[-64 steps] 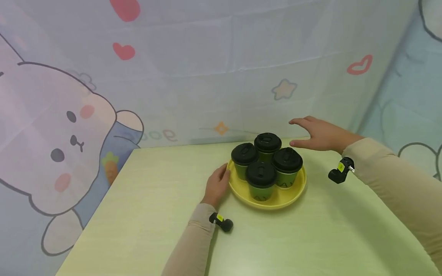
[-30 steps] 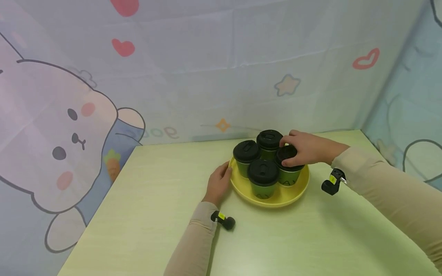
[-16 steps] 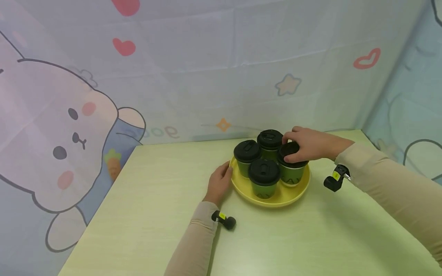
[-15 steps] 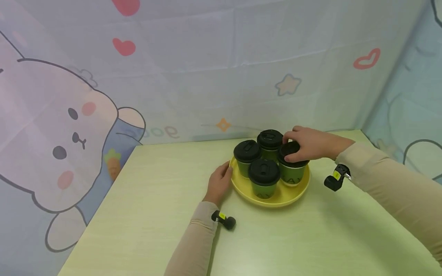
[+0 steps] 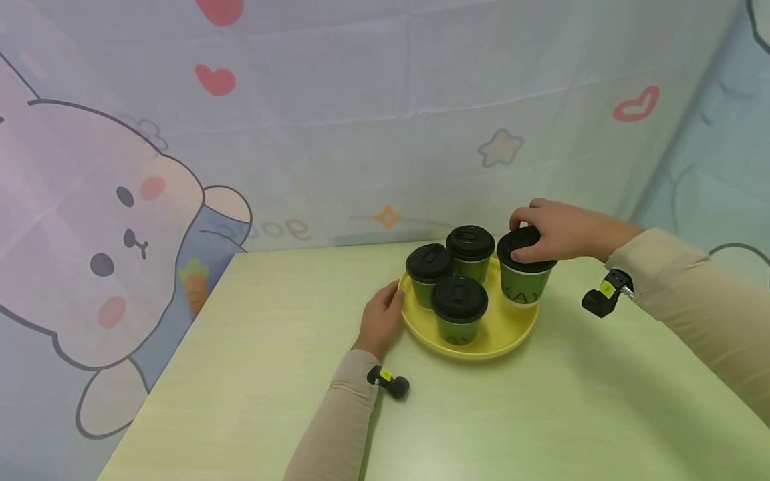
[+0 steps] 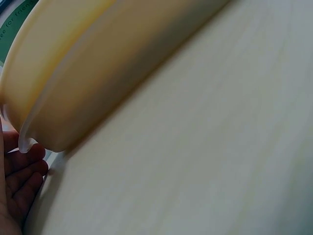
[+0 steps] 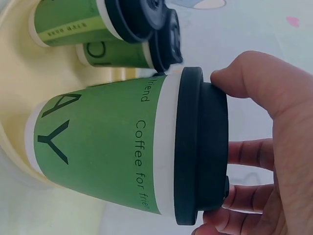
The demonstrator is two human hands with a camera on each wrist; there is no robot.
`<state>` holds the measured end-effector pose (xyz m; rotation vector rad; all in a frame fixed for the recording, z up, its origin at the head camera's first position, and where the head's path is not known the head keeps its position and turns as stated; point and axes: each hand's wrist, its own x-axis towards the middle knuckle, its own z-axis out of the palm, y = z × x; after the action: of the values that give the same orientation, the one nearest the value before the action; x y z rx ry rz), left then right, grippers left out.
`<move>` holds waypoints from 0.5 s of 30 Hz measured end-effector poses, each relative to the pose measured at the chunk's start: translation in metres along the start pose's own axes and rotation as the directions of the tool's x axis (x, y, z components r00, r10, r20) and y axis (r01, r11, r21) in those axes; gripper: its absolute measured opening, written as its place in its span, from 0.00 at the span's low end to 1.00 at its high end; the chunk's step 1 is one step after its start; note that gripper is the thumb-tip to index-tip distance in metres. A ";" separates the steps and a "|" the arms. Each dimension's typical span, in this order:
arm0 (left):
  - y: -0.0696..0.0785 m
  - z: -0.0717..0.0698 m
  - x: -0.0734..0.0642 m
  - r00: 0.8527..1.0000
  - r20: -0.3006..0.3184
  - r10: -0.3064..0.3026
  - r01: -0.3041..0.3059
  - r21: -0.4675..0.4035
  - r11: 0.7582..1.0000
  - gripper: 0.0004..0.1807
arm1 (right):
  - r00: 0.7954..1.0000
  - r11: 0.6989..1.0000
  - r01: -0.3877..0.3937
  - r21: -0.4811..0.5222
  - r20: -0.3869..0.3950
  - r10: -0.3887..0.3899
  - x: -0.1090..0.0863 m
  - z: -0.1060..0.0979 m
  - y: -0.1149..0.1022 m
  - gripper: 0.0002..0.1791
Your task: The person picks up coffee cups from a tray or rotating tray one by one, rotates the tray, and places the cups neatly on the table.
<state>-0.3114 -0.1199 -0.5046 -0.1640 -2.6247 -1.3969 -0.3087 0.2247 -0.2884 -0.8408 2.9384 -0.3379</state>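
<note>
My right hand (image 5: 568,230) grips a green paper coffee cup (image 5: 522,284) by its black lid from above. The cup hangs upright over the right side of a yellow plate (image 5: 502,334). In the right wrist view, thumb and fingertips lie around the edge of the lid (image 7: 203,147), and the cup's side reads "Coffee for frien…". My left hand (image 5: 380,319) holds the plate's left rim; in the left wrist view its fingers (image 6: 24,171) curl beneath the rim. Three more lidded green cups stand on the plate: one at the left (image 5: 428,270), one at the back (image 5: 470,248), one in front (image 5: 460,307).
The plate rests on a pale wooden table (image 5: 271,367), near its back edge. A printed cloth (image 5: 337,133) with hearts and a cartoon animal hangs behind. A small black camera sits on each wrist (image 5: 391,382).
My right hand came down from the right, took hold of the right-hand cup's lid, then lifted the cup up and to the right, away from the others. The left hand stayed at the rim.
</note>
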 end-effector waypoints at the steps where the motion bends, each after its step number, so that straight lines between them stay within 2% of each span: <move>1: 0.000 0.000 0.000 1.000 0.001 -0.001 0.001 -0.001 1.000 0.27 | 1.000 1.000 -0.009 -0.003 -0.005 0.009 -0.001 -0.002 0.002 0.24; 10: 0.000 0.002 0.001 1.000 0.008 0.000 0.000 -0.007 1.000 0.26 | 0.992 0.991 -0.112 -0.068 -0.059 0.108 -0.012 -0.026 0.028 0.24; 15: -0.001 0.005 0.002 1.000 0.007 0.006 -0.006 -0.024 1.000 0.26 | 0.982 0.978 -0.181 -0.107 -0.067 0.175 -0.021 -0.038 0.052 0.27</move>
<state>-0.3136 -0.1164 -0.5072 -0.1797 -2.6112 -1.4292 -0.3224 0.2856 -0.2633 -0.5807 3.0815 -0.1887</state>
